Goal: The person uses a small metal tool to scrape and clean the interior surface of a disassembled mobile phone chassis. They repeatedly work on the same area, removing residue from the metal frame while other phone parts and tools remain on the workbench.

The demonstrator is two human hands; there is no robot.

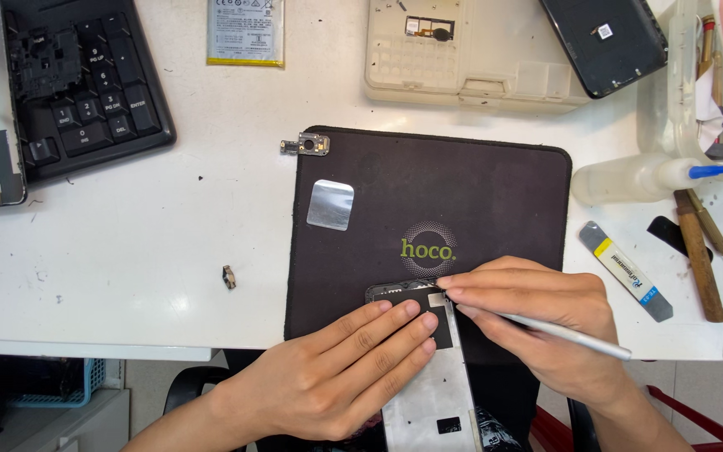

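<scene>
An opened phone frame (428,393) lies at the near edge of a black work mat (479,201), its silver inner plate facing up and its lower end hanging over the table edge. My left hand (336,377) rests flat on it, fingers pressing the upper part. My right hand (537,322) holds thin metal tweezers (562,333); their tip touches the top corner of the frame next to my left fingertips.
On the mat lies a silver foil square (330,204); a small camera module (305,146) sits at its corner. A flat battery (245,32), beige parts tray (462,50), black back cover (604,42), keyboard (85,84), clear squeeze bottle (629,177), pry tool (625,271) and wooden-handled tools (700,259) surround it.
</scene>
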